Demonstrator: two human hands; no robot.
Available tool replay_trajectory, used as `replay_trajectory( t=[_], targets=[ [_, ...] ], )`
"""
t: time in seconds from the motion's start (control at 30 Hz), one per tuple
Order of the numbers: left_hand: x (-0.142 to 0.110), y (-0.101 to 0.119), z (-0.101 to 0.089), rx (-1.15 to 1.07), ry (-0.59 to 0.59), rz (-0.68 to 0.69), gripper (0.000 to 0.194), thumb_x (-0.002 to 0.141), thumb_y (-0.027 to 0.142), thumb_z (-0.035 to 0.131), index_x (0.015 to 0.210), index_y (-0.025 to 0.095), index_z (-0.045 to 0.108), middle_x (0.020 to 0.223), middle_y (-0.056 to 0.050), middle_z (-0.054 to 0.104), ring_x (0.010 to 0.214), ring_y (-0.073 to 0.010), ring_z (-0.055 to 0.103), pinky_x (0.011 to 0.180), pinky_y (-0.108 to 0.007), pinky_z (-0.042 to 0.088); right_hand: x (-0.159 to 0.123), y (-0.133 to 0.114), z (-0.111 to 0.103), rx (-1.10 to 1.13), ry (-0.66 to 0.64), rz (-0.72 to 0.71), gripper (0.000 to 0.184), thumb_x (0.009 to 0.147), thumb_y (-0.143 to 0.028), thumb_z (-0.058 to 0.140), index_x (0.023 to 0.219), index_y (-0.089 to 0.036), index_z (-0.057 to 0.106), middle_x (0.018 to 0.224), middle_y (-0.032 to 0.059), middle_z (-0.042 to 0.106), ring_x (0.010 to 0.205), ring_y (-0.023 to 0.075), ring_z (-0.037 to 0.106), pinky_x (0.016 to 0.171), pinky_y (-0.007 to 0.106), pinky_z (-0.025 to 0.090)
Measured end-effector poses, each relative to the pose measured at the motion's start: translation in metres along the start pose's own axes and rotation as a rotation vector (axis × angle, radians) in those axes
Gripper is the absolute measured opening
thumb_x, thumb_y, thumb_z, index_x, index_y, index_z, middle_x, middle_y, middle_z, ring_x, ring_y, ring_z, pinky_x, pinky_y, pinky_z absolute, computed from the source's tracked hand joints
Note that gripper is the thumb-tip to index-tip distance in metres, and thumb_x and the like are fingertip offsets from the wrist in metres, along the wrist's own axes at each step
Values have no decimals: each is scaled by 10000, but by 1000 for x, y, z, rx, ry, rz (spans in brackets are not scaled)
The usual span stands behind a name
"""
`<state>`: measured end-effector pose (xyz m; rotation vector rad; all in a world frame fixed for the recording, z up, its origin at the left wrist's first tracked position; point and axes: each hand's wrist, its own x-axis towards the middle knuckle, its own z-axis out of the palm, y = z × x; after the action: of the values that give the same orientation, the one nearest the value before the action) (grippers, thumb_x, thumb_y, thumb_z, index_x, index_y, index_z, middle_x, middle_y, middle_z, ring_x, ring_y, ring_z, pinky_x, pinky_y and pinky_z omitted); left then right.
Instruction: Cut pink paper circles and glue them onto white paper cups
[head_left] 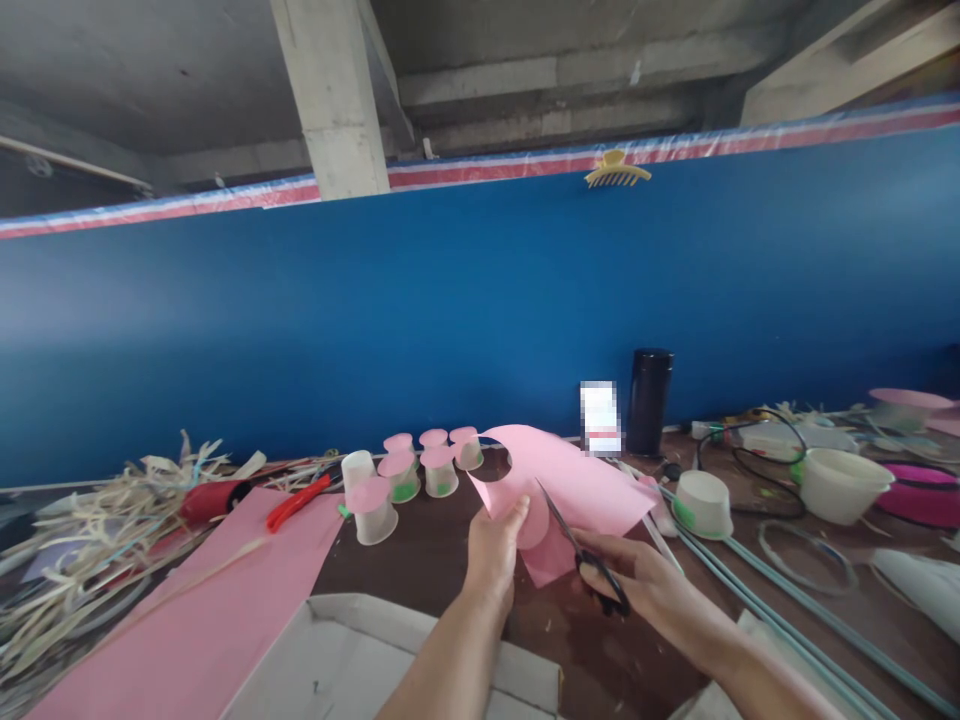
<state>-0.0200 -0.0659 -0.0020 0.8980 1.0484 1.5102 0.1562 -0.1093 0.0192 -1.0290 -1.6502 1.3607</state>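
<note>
My left hand (491, 550) pinches a sheet of pink paper (574, 465), thumb on top, above the brown table. A rounded hole is cut out of the sheet's left side, and a curved edge runs near my thumb. In my right hand (637, 575) is a pair of scissors (561, 520) with dark handles. Their blades lie against the paper just right of my left thumb. Beyond my left hand, several upturned white cups (375, 527) stand on the table, most with pink paper discs (437, 457) on top.
At left lie a long pink sheet (202, 600), a red-handled tool (296, 503) and a heap of pale strips (82, 540). A cardboard box (360, 640) sits in front. A black bottle (650, 400), a white cup (703, 503) and a white bucket (844, 485) stand to the right.
</note>
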Motion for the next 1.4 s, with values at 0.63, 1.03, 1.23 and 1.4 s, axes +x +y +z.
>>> replay_trajectory(
  t=[0.63, 1.03, 1.23, 1.4],
  targets=[
    [3, -1, -1, -86, -122, -118, 467, 632, 376, 774, 975, 73, 679, 904, -147, 713, 821, -273, 674, 751, -350, 528, -1, -10, -2, -178, 13, -61, 267, 799, -409, 585, 772, -161, 680, 610, -30, 453, 590, 106, 353, 501, 222, 291],
    [-2, 2, 4, -109, -122, -107, 466, 627, 380, 774, 959, 65, 683, 927, -157, 708, 820, -274, 674, 744, -352, 531, -1, -9, -2, -143, 16, -55, 308, 787, -431, 604, 926, -173, 699, 654, -19, 503, 617, 119, 387, 529, 226, 311],
    [-4, 1, 4, -110, -116, -86, 427, 637, 348, 767, 957, 78, 685, 935, -141, 710, 827, -265, 672, 761, -343, 521, 0, -9, -1, -124, 15, -36, 420, 787, -458, 600, 1089, -175, 671, 718, 4, 574, 639, 132, 438, 552, 235, 350],
    [-4, 1, 5, -113, -110, -97, 438, 632, 347, 771, 958, 69, 683, 860, -133, 717, 797, -266, 674, 753, -345, 520, 0, -9, 0, -129, 60, -57, 512, 763, -533, 586, 1110, -168, 674, 745, 34, 620, 673, 168, 500, 577, 261, 412]
  ],
)
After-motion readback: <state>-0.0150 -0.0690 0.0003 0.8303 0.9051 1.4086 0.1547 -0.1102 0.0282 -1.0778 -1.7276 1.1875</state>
